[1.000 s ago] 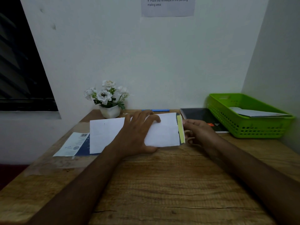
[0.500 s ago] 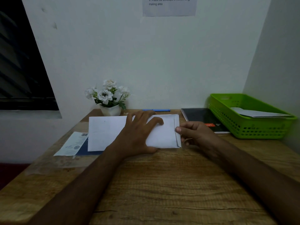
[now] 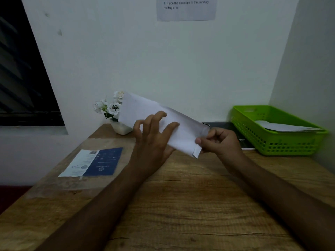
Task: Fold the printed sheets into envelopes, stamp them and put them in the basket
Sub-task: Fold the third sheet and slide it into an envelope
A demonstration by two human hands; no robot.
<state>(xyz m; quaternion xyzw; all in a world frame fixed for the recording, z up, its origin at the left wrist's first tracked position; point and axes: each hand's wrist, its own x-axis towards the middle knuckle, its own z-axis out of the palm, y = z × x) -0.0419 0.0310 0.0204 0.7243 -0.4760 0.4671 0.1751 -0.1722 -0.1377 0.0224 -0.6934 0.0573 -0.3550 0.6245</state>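
A white envelope (image 3: 145, 109) hangs tilted above the wooden desk (image 3: 181, 196), its left end raised in front of the flowers. My right hand (image 3: 219, 140) pinches its lower right end, where the flap is folded down. My left hand (image 3: 154, 136) is in front of the envelope's middle with its fingers spread and relaxed; whether they touch the paper is unclear. A green basket (image 3: 282, 147) stands at the right against the wall with a white envelope (image 3: 284, 126) lying inside.
A blue and white printed sheet (image 3: 96, 162) lies flat on the desk at the left. A small white pot of white flowers (image 3: 110, 109) stands at the back. A dark book (image 3: 230, 127) lies left of the basket. A paper notice (image 3: 186, 8) hangs on the wall.
The envelope lay flat on the desk under my left hand; now it is lifted and tilted, held by my right hand. The yellow strip seen on the flap earlier is gone and the flap is down.
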